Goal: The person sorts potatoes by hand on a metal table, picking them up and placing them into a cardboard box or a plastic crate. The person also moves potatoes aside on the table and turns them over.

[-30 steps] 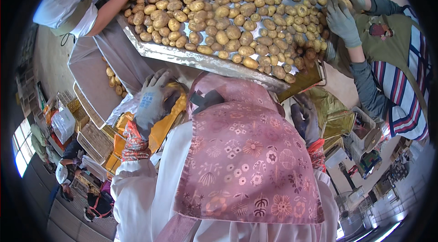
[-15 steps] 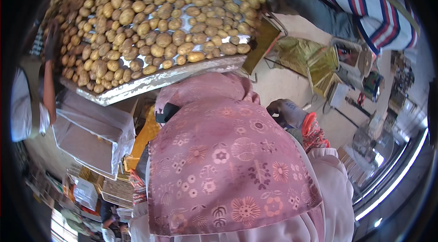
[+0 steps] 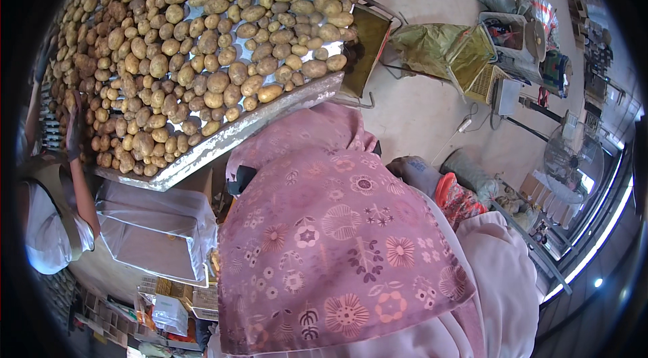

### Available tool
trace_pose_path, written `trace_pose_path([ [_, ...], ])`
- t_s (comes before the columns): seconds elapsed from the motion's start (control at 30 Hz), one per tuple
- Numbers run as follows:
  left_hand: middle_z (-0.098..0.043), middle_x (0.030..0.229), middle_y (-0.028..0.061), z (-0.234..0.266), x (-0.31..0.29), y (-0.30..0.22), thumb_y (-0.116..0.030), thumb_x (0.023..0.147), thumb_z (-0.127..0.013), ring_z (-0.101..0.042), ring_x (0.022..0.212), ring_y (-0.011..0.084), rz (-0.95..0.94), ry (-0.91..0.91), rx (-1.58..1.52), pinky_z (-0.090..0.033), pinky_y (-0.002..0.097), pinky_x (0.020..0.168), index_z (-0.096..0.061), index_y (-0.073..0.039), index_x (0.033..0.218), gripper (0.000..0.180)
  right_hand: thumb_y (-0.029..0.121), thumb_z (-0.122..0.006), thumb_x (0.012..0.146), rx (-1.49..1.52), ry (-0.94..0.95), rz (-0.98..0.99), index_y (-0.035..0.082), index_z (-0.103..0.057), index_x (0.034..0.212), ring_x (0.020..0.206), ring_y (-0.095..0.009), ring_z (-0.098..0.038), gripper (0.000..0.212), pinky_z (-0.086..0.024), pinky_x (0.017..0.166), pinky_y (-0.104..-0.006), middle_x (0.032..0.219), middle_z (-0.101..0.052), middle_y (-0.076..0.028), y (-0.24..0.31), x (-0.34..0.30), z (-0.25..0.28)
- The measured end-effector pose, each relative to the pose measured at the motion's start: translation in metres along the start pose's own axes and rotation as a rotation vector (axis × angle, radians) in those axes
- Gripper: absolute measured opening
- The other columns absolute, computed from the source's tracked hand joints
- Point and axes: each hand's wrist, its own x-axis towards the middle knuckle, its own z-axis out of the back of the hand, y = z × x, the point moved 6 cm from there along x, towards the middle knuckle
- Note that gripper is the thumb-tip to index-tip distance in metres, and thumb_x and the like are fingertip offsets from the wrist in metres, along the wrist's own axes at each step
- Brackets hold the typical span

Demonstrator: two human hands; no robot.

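A pink flowered cloth (image 3: pixel 344 236) drapes over my front and fills the middle of the view. To its right is my right hand (image 3: pixel 416 173) in a grey-blue glove, below a red patterned cuff (image 3: pixel 459 197). The cloth's edge hides its fingers, so I cannot see whether it holds anything. My left hand is out of sight, behind the cloth or outside the picture. Ahead of me many potatoes (image 3: pixel 217 82) lie spread over a sorting table, whose worn white rim (image 3: pixel 223 134) runs just beyond the cloth. Neither hand is seen touching the potatoes.
At the left a co-worker's gloved hand (image 3: pixel 73 128) is by the potatoes. A crate lined with white plastic (image 3: pixel 152 213) stands below the table's corner. To the right are a yellow-green sack (image 3: pixel 439 47), a grey crate (image 3: pixel 509 37) and a fan (image 3: pixel 574 155). Another person bends in at the top.
My view has turned, so the table sits lower and further left. My left cuff has gone out of sight. The far co-worker's gloved hand has left the potatoes in view.
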Motion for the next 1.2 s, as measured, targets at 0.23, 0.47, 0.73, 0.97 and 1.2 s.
trace_pose_path([
  [0.23, -0.066, 0.114, 0.0128, 0.006, -0.006, 0.0, -0.015, 0.076, -0.073, -0.055, 0.12, 0.0336, 0.016, 0.008, 0.001, -0.045, 0.0459, 0.095, -0.072, -0.01, 0.108, 0.032, 0.028, -0.069, 0.082, 0.522, -0.039, 0.057, 0.003, -0.07, 0.1, 0.086, -0.036, -0.066, 0.031, -0.051, 0.079, -0.039, 0.096, -0.069, -0.019, -0.004, -0.011, -0.018],
  [0.47, -0.067, 0.111, 0.0122, 0.008, -0.013, -0.005, -0.016, 0.077, -0.073, -0.056, 0.117, 0.0327, 0.035, -0.003, -0.031, -0.046, 0.0448, 0.093, -0.072, -0.01, 0.107, 0.031, 0.038, -0.072, 0.076, 0.396, 0.057, -0.005, 0.003, -0.07, 0.104, 0.085, -0.034, -0.069, 0.044, -0.053, 0.078, -0.0403, 0.091, -0.071, -0.019, -0.018, -0.01, -0.039],
  [0.73, -0.069, 0.108, 0.0116, 0.009, -0.017, -0.015, -0.016, 0.077, -0.073, -0.058, 0.115, 0.0318, 0.05, 0.013, -0.08, -0.048, 0.0435, 0.091, -0.073, -0.01, 0.107, 0.031, 0.024, -0.071, 0.078, 0.412, 0.064, 0.164, 0.003, -0.07, 0.108, 0.091, -0.028, -0.069, 0.037, -0.053, 0.084, -0.0388, 0.099, -0.073, -0.016, -0.076, -0.002, -0.093],
  [0.97, -0.069, 0.108, 0.0112, -0.009, -0.017, -0.024, -0.016, 0.078, -0.073, -0.059, 0.113, 0.0305, 0.086, -0.04, -0.162, -0.048, 0.0422, 0.09, -0.072, -0.01, 0.108, 0.031, 0.014, -0.068, 0.08, 0.577, 0.581, 0.092, 0.005, -0.073, 0.108, 0.094, -0.022, -0.068, 0.03, -0.053, 0.087, -0.04, 0.104, -0.074, -0.011, -0.057, 0.006, -0.049],
  [1.2, -0.068, 0.11, 0.0109, -0.002, 0.002, -0.043, -0.017, 0.079, -0.072, -0.06, 0.112, 0.029, 0.076, -0.071, -0.3, -0.049, 0.0409, 0.088, -0.072, -0.01, 0.11, 0.032, 0.016, -0.066, 0.083, -0.401, -0.295, -0.015, 0.011, -0.073, 0.095, 0.085, -0.036, -0.067, 0.015, -0.053, 0.075, -0.0478, 0.093, -0.072, -0.014, -0.027, 0.088, 0.069],
])
